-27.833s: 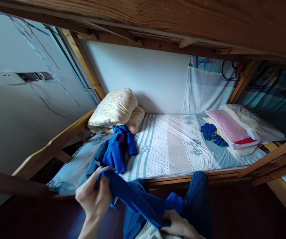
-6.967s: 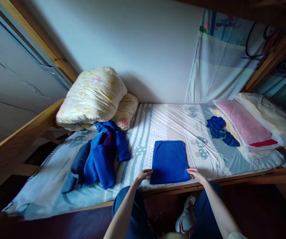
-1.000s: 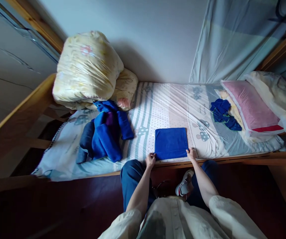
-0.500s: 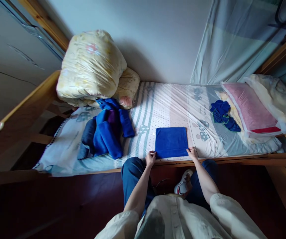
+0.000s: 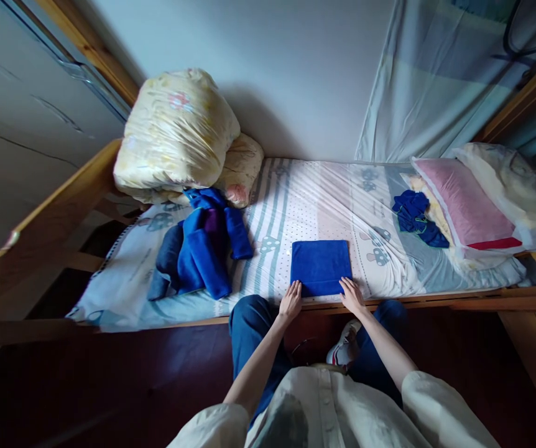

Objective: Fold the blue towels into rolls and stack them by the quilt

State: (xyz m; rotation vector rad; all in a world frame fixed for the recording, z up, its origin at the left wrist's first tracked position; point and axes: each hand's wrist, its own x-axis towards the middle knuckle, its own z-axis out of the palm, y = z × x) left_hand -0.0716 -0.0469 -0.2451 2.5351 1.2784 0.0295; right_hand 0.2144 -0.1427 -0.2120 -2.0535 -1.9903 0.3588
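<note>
At the near edge of the bed (image 5: 303, 193), just behind its front wooden rail (image 5: 482, 298), I record the folded blue cloth (image 5: 321, 262) lying flat, roughly rectangular, with my left hand (image 5: 291, 300) at its near left corner and my right hand (image 5: 354, 296) at its near right. Principal change since half a second ago: both hands were then pinching those corners between thumb and fingertips; I now find the pinch released and the fingers straightened and laid forward over the near edge. The cloth itself shows no clear shift in position or outline across that interval, so I judge that the present work is smoothing or pressing the fold, with no lifting under way. As to the fingers: on both hands they are extended, lying close together, tips on the fabric, and gripping nothing. How firmly they press, I cannot tell from this view. A faint line runs across the cloth near the edge closest to me; whether it is a seam or a crease, I cannot determine. Elsewhere on the bed, well apart from the hands, I note a blue garment with a purple patch (image 5: 205, 242) to the left, beneath the bulky cream quilt (image 5: 177, 134), and a crumpled dark blue garment (image 5: 417, 218) to the right, beside the pink pillow (image 5: 466, 202); both garments lie untouched.
</note>
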